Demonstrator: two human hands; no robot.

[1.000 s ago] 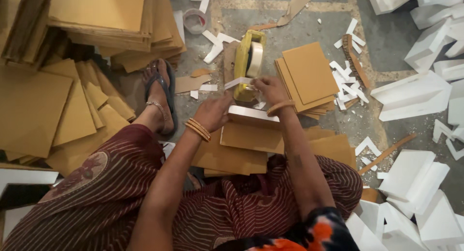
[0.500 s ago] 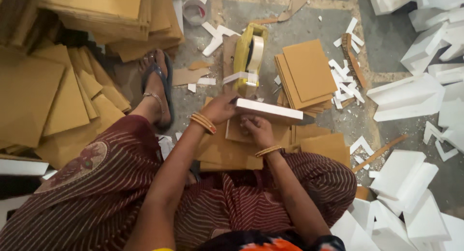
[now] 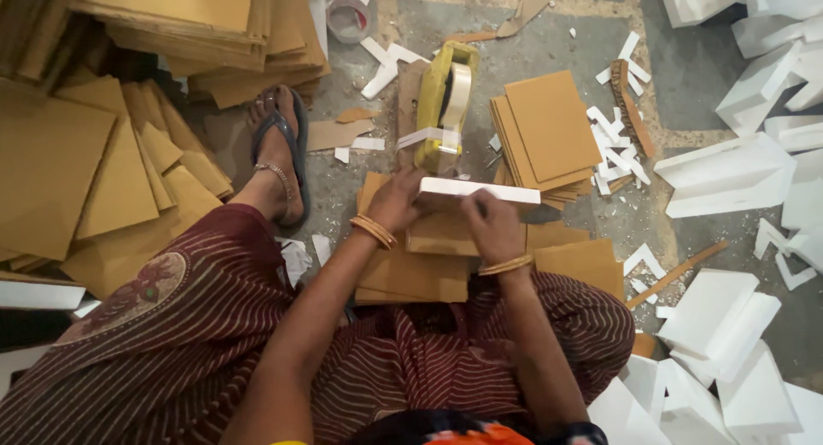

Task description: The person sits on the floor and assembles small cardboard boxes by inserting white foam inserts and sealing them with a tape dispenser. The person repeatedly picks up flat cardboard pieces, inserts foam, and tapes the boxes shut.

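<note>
- Sat on the floor with a white foam-and-cardboard slab (image 3: 477,190) raised edge-on over the lap, long side level, presumably so that its upper edge faced the eyes.
- Gripped at its left end by the left hand (image 3: 396,201), fingers curled round the end, likely to steady it.
- Pressed from the near side by the right hand (image 3: 490,225), fingers closed against the slab's face and thumb near its top edge, as if smoothing something along that edge; whether tape lay under the fingers could not be told.
- Stood just beyond the slab: a yellow tape dispenser (image 3: 443,104), its loose tape end hanging toward the slab, within easy reach of both hands.
- Lay directly beneath the slab: a low pile of brown cardboard sheets (image 3: 411,273), serving as a work surface.
- Stacked beyond and right of the slab: a neat pile of cardboard squares (image 3: 549,126), close enough to draw from.
- Scattered right of the slab: white foam blocks (image 3: 729,175) and offcuts.
- Rested left of the slab: a sandalled foot (image 3: 279,158).
</note>
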